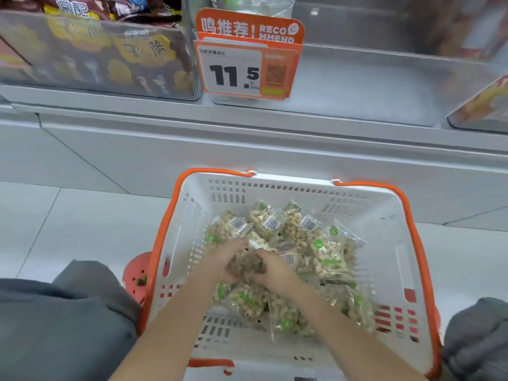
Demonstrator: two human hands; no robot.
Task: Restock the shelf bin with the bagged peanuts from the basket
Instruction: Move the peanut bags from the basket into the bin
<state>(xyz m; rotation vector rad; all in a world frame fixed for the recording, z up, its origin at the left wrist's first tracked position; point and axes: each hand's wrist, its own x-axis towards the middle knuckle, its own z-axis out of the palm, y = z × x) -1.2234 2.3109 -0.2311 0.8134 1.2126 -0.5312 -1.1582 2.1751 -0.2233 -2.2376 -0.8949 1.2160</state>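
A white basket (pixel 390 259) with orange handles sits on the floor below me, holding several clear bags of peanuts (pixel 327 254) with green dots and barcode labels. My left hand (pixel 224 261) and my right hand (pixel 272 268) are both down in the basket, closed from either side around one bag of peanuts (pixel 246 264) in the middle of the pile. The clear shelf bin (pixel 365 83) stands above, behind the orange 11.5 price tag (pixel 247 55); it looks almost bare, with one clear bag showing at its back.
A clear bin (pixel 90 56) of brown snack packs stands left of the price tag, another bin (pixel 483 105) at the right edge. The grey shelf base (pixel 247 149) runs between shelf and basket. My grey-clad knees flank the basket, beside a red object (pixel 136 276).
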